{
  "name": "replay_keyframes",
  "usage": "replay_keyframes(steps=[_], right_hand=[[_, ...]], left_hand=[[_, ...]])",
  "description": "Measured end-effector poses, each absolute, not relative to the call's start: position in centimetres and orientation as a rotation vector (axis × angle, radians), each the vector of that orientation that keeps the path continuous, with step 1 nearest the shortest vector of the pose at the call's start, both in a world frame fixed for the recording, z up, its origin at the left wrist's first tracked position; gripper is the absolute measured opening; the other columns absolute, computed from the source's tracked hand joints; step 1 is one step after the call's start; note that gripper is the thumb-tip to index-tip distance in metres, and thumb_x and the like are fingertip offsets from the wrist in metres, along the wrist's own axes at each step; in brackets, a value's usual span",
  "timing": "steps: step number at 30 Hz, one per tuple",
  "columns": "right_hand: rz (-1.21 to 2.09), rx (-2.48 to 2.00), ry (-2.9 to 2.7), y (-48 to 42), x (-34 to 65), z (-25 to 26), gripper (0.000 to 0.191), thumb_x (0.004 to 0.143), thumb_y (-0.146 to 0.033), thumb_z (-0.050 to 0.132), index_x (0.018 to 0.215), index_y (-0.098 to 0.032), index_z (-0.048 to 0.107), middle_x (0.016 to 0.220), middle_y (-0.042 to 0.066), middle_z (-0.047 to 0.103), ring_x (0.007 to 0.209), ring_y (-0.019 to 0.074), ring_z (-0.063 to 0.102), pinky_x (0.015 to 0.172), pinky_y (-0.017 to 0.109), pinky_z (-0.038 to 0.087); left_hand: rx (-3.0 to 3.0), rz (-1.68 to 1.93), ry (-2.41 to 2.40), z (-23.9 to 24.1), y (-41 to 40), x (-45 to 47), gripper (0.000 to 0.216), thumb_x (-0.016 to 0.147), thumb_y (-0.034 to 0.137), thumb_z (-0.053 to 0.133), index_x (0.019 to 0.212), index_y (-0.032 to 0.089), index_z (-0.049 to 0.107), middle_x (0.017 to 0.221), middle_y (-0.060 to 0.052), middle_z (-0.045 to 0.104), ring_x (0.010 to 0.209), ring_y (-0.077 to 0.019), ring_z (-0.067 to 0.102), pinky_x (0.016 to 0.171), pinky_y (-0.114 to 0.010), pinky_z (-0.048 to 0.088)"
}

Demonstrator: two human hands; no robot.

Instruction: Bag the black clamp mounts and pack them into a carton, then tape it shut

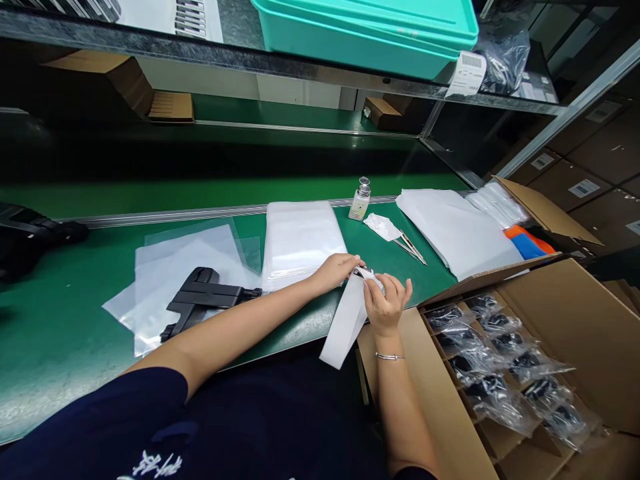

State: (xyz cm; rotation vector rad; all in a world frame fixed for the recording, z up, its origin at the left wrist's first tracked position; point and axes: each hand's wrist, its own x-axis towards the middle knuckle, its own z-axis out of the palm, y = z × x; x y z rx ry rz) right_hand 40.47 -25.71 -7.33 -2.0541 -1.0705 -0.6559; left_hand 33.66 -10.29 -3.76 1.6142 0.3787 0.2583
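Note:
A white strip of label backing (344, 327) hangs over the front edge of the green bench, with a small dark-printed label at its upper end. My left hand (336, 272) pinches that upper end. My right hand (386, 300) has its thumb and forefinger closed on the strip just beside, the other fingers curled. To the left, a black plastic bracket-like part (203, 300) lies on clear plastic sheets (185, 257). A stack of white plastic bags (303, 240) sits just beyond my left hand.
A small bottle (360, 199), crumpled tissue (383, 227) and tweezers (413, 248) lie behind my hands. At right, an open carton (555, 333) holds several bagged black parts in dividers. A teal bin (360, 33) stands on the shelf above. Another black part (35, 233) is at far left.

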Motion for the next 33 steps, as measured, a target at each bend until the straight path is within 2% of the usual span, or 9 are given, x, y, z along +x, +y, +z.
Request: replay_keyframes(steps=[3,7,10,12,16,19,24,28,33], right_hand=[[-0.553,-1.952,-0.934,-26.8,40.2,-6.7,0.018,0.091,-0.035,0.058,0.082,-0.026,0.07,0.099,0.006,0.068,0.104,0.0251,0.062,0.113,0.063,0.024],[-0.188,-1.827,-0.865,-28.6,38.8,-6.4,0.037,0.094,-0.036,0.05,0.129,-0.026,0.057,0.126,0.011,0.062,0.117,0.0263,0.059,0.102,0.052,0.046],[0.056,-1.949,-1.041,-28.8,37.9,-7.3,0.056,0.092,-0.038,0.054,0.145,-0.028,0.038,0.14,0.012,0.054,0.126,0.0284,0.054,0.108,0.057,0.039],[0.072,-2.043,-1.018,-28.2,37.9,-8.0,0.061,0.091,-0.04,0.054,0.147,-0.025,0.035,0.143,0.015,0.049,0.127,0.0302,0.052,0.108,0.06,0.036],[-0.052,-1.985,-0.833,-27.2,39.0,-8.0,0.047,0.089,-0.041,0.055,0.131,-0.019,0.05,0.136,0.018,0.053,0.122,0.0279,0.054,0.102,0.051,0.044],[-0.142,-1.861,-0.675,-27.2,39.3,-7.3,0.029,0.087,-0.042,0.057,0.101,-0.018,0.064,0.13,0.016,0.058,0.126,0.0275,0.051,0.108,0.049,0.038],[0.188,-1.509,-0.318,-26.1,38.8,-7.2,0.022,0.079,-0.038,0.066,0.075,-0.017,0.066,0.118,0.014,0.067,0.11,0.0251,0.062,0.103,0.048,0.043],[0.422,-1.364,-0.44,-21.5,35.2,-6.5,0.02,0.075,-0.034,0.072,0.066,-0.018,0.064,0.115,0.012,0.069,0.112,0.0261,0.062,0.104,0.05,0.043],[0.621,-1.54,-0.948,-14.7,27.5,-4.8,0.021,0.08,-0.036,0.067,0.065,-0.021,0.064,0.122,0.01,0.067,0.133,0.0304,0.046,0.113,0.057,0.029]], left_hand=[[1.634,0.301,0.325,-3.8,-9.8,34.1,0.048,0.094,0.049,0.038,0.107,0.012,0.067,0.105,-0.012,0.071,0.094,-0.0221,0.067,0.083,-0.035,0.054],[1.921,0.56,0.229,-2.5,-7.0,35.4,0.049,0.097,0.042,0.033,0.135,0.015,0.05,0.14,-0.012,0.055,0.128,-0.0245,0.053,0.11,-0.041,0.039],[2.096,0.632,0.22,-1.3,-4.9,36.7,0.056,0.096,0.036,0.035,0.147,0.014,0.033,0.156,-0.013,0.036,0.141,-0.025,0.038,0.117,-0.04,0.028],[2.199,0.483,0.262,-0.7,-4.5,37.3,0.061,0.094,0.032,0.038,0.151,0.013,0.026,0.157,-0.014,0.035,0.141,-0.0265,0.039,0.116,-0.041,0.031],[2.359,0.069,0.387,1.2,-4.7,34.4,0.074,0.091,0.032,0.045,0.156,0.016,0.012,0.143,-0.016,0.054,0.125,-0.03,0.057,0.104,-0.044,0.043],[2.444,0.12,0.424,2.5,-2.2,27.6,0.066,0.094,0.037,0.042,0.155,0.022,0.022,0.141,-0.01,0.057,0.126,-0.0281,0.056,0.104,-0.042,0.043],[2.451,0.196,0.631,-0.5,5.1,11.6,0.058,0.095,0.053,0.034,0.131,0.016,0.059,0.143,-0.005,0.055,0.137,-0.0312,0.042,0.115,-0.048,0.028],[2.227,0.31,0.786,-5.5,4.4,4.6,0.068,0.095,0.063,0.029,0.137,0.013,0.052,0.153,-0.01,0.042,0.141,-0.0309,0.035,0.12,-0.046,0.025],[2.183,0.461,1.067,-7.8,-1.5,5.7,0.053,0.099,0.038,0.027,0.146,0.015,0.038,0.16,-0.013,0.026,0.149,-0.0266,0.021,0.121,-0.05,0.021]])
